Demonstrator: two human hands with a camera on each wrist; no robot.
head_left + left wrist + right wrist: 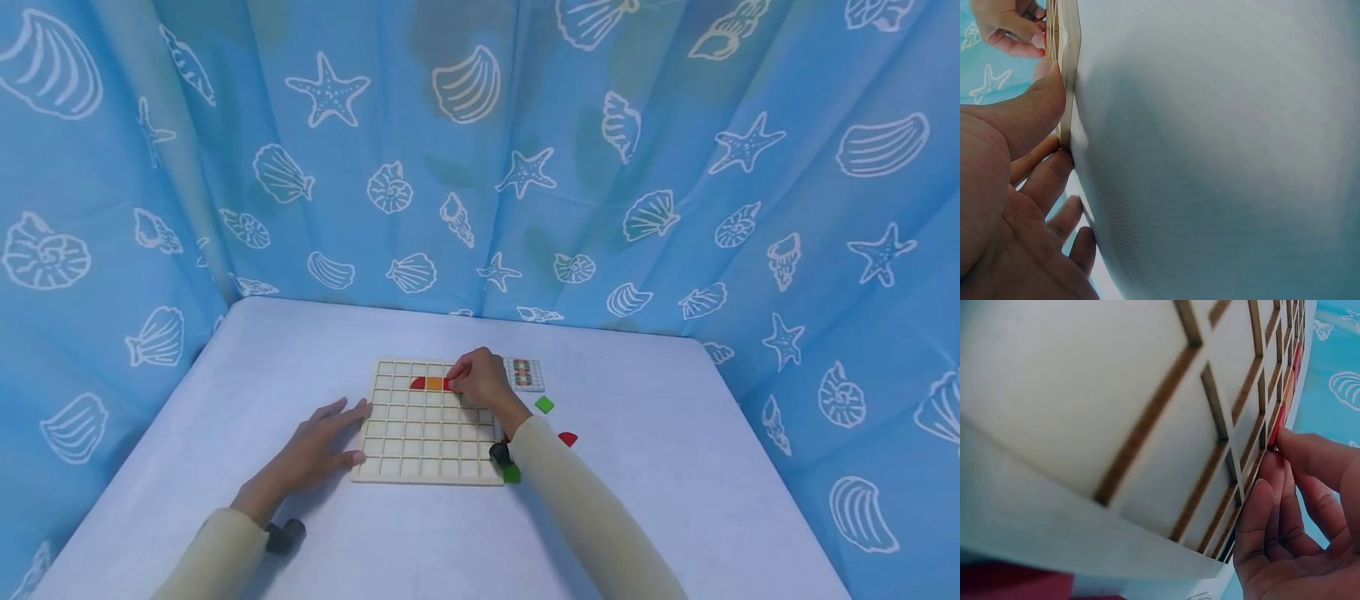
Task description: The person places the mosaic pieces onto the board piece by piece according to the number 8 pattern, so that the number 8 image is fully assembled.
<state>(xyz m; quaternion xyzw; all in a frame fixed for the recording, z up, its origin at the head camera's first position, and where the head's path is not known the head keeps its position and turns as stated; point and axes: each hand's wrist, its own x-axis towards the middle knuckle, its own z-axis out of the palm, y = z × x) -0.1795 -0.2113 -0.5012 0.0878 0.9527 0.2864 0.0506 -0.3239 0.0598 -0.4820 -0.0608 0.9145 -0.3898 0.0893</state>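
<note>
A pale wooden grid board (427, 482) lies on the table. In one of its upper rows sit a red rounded tile (417, 383) and an orange square tile (434, 383), side by side. My right hand (486, 385) pinches a red tile (1277, 427) between thumb and fingers, at the cell just right of the orange one. How far that tile is seated cannot be told. At the board's left edge, my left hand (315, 446) touches the frame with spread, fairly straight fingers; its thumb (1044, 103) lies along the rim.
Right of the board are a small pattern card (532, 377), a green square tile (544, 405), a red rounded tile (567, 438) and a green tile (512, 474). My right forearm partly hides the tiles there. A blue shell-print curtain (480, 192) surrounds the white table (660, 467).
</note>
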